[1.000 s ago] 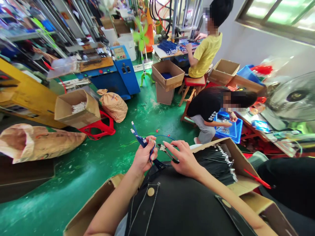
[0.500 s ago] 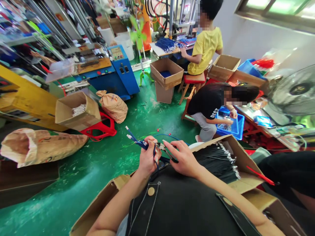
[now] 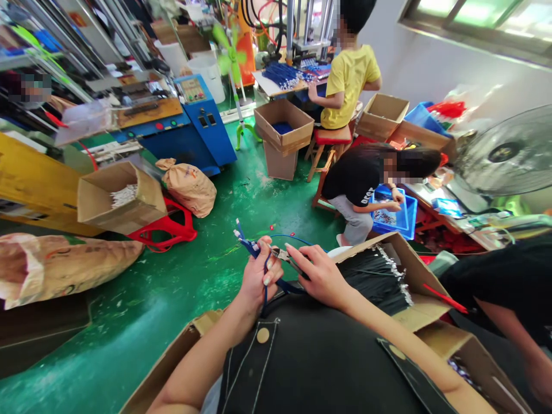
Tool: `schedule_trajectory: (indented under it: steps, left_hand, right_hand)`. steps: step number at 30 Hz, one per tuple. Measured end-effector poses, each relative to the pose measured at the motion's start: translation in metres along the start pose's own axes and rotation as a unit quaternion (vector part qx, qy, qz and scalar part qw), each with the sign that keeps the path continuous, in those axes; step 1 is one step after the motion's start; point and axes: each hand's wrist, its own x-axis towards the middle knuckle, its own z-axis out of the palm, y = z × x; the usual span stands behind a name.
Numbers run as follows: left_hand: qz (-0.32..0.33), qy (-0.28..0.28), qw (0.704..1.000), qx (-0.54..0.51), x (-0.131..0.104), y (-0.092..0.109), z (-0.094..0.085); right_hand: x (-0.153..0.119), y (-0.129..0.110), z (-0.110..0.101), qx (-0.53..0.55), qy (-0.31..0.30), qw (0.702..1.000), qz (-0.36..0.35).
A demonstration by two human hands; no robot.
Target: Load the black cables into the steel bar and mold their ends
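Observation:
Several blue cables (image 3: 245, 244) with pale connector ends are bunched in my left hand (image 3: 257, 272), whose fingers are wrapped round them. The connector ends point up and away from me. My right hand (image 3: 321, 277) grips cutting pliers (image 3: 285, 256), and the metal jaws reach to the fingertips of my left hand, at the cables. What lies between the jaws is too small to make out. A thin blue cable loops beyond my hands, with small red tags near it. The lower cable lengths hang by my black apron (image 3: 328, 356).
To my right stands a cardboard box (image 3: 425, 287) of black cables with silvery ends. A person in black (image 3: 349, 178) sits at a blue crate (image 3: 407, 215). At the left are a box (image 3: 103, 210) on a red stool and paper sacks (image 3: 81, 261). Another person's arm shows at far right.
The cable ends have tilted more upright and my left hand has turned slightly. The pliers stay at the cables. The view has shifted a little to the right.

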Motion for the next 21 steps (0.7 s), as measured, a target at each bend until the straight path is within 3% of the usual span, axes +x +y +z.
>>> schedule_trajectory:
  steps: [5,13,18,21]
  left_hand:
    - [-0.067,-0.011,0.998,0.003,0.003,0.008,-0.007]
    - [-0.155,-0.086,0.984,0.034,0.003,0.017,-0.012]
    - [-0.151,-0.082,0.983,0.064,0.004,0.016,0.0]
    - [-0.114,-0.025,0.982,0.149,-0.004,0.012,0.005]
  right_hand:
    - [-0.001,0.004,-0.003,0.132,-0.029,0.991,0.024]
    - [0.002,0.005,-0.027,0.363,-0.127,0.919,0.086]
    - [0.0,0.007,-0.027,0.493,-0.134,0.846,0.152]
    - [-0.005,0.007,-0.03,0.469,-0.13,0.863,0.136]
